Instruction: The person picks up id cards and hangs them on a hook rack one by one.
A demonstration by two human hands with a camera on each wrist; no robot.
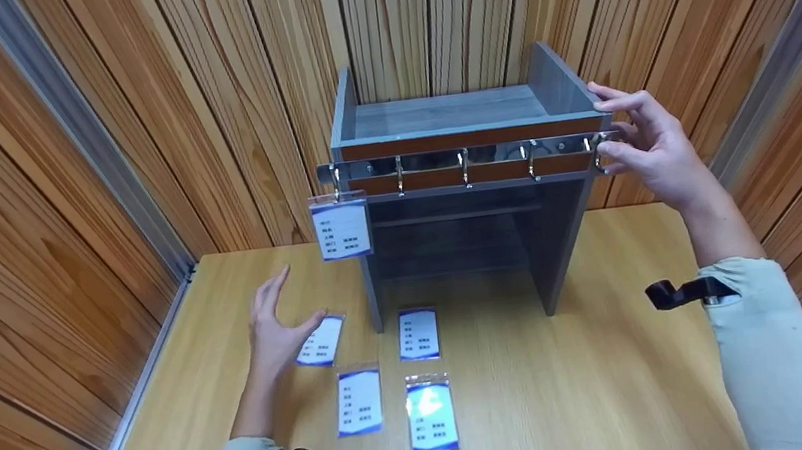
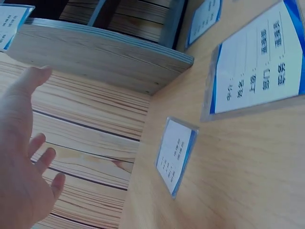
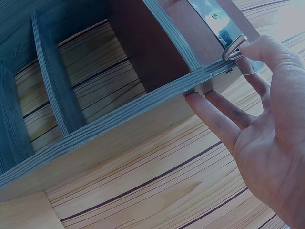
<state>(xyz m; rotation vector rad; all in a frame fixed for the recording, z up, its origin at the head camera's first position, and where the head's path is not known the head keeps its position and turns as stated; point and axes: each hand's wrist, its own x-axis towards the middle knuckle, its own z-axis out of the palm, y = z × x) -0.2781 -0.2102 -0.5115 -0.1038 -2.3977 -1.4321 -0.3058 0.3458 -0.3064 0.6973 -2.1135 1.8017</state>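
Note:
A grey wooden shelf bears a shiny metal hook rail across its front. From the leftmost hook hangs a clear-sleeved badge card. My right hand is at the rail's right end, pinching it with thumb and a finger by the last hook; other fingertips press the shelf's side. My left hand hovers left of the shelf, thumb and fingers spread, holding nothing. Its thumb overlaps a badge card on the table in the head view.
On the wooden table lie more badge cards: one before the shelf, one nearer at left, and a glossy one closest to me. Wood-panelled walls stand behind and at both sides.

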